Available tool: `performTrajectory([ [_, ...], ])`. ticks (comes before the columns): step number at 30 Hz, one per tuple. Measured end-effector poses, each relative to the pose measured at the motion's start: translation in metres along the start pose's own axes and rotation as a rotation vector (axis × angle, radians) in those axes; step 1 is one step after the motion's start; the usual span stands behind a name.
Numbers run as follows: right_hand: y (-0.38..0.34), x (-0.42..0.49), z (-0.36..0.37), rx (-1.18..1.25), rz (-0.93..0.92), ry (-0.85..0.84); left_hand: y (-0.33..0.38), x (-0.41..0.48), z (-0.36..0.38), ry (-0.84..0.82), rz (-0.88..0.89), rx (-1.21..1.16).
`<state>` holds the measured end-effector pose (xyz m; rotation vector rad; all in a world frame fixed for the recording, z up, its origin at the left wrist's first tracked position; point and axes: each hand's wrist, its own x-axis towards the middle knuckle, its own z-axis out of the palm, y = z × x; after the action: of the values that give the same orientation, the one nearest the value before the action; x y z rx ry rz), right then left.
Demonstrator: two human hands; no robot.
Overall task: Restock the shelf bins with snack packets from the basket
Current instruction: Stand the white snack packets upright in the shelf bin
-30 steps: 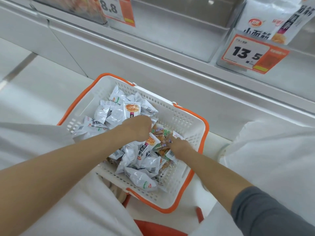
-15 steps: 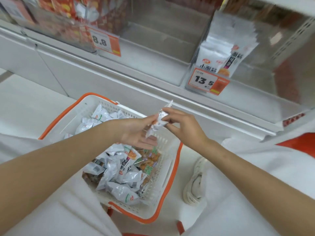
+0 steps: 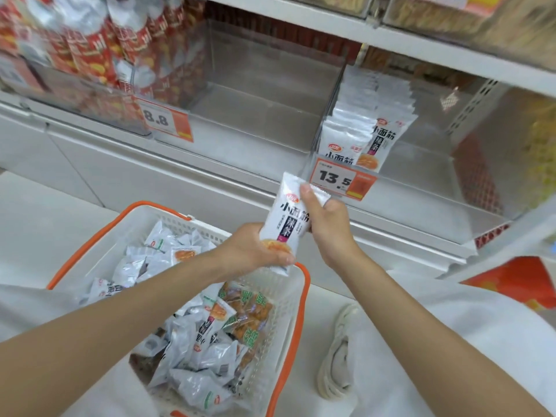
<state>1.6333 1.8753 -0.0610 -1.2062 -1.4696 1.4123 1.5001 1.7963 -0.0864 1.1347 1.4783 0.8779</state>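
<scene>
Head view: left hand [image 3: 255, 251] grips bottom end of white snack packet [image 3: 288, 221]; right hand [image 3: 328, 227] curled round its upper edge, probably a two-hand hold to square it upright, label forward. Packet held above basket [image 3: 304, 296] far rim, just below clear bin [image 3: 421, 206] with matching packets [image 3: 361, 136] behind 13.5 tag [image 3: 343, 179], likely destination

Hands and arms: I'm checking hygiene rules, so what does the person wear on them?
Nothing: the left hand and right hand are ungloved, with no rings, watch or bracelet in view. The left forearm and right forearm are bare to the frame edge; no sleeve shows.
</scene>
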Motion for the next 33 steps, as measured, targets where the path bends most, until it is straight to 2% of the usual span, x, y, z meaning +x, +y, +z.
performTrajectory([
  [2, -0.009, 0.006, -0.009, 0.093, 0.012, -0.004, 0.009, 0.003, -0.002, 0.045, 0.058, 0.001],
  [4, -0.016, 0.01, -0.02, 0.144, 0.034, -0.098, 0.014, 0.006, -0.002, 0.074, 0.095, 0.004],
  [7, -0.027, 0.01, -0.04, -0.03, 0.049, -0.362, 0.021, 0.009, -0.004, 0.126, 0.117, 0.019],
  [9, -0.031, 0.009, -0.055, -0.131, 0.036, -0.45, 0.031, 0.011, -0.008, 0.094, 0.131, 0.065],
  [12, -0.047, 0.007, -0.077, -0.052, -0.061, -0.309, 0.055, 0.019, -0.009, 0.052, 0.232, 0.077],
  [15, -0.079, 0.009, -0.112, -0.037, -0.33, -0.034, 0.088, 0.037, -0.005, 0.236, 0.336, 0.099],
  [17, -0.097, 0.01, -0.141, -0.157, -0.494, 0.131, 0.114, 0.053, -0.001, 0.298, 0.398, 0.129],
  [19, -0.103, 0.018, -0.162, -0.344, -0.548, 0.215, 0.143, 0.07, 0.004, 0.3, 0.46, 0.18],
  [24, -0.079, 0.072, -0.172, -0.564, -0.27, 0.234, 0.2, 0.129, 0.023, 0.272, 0.564, 0.526],
  [27, -0.06, 0.108, -0.166, -0.551, -0.133, 0.198, 0.221, 0.166, 0.032, 0.23, 0.511, 0.729],
  [33, -0.044, 0.144, -0.15, -0.622, -0.062, 0.171, 0.221, 0.209, 0.036, 0.208, 0.399, 1.024],
])
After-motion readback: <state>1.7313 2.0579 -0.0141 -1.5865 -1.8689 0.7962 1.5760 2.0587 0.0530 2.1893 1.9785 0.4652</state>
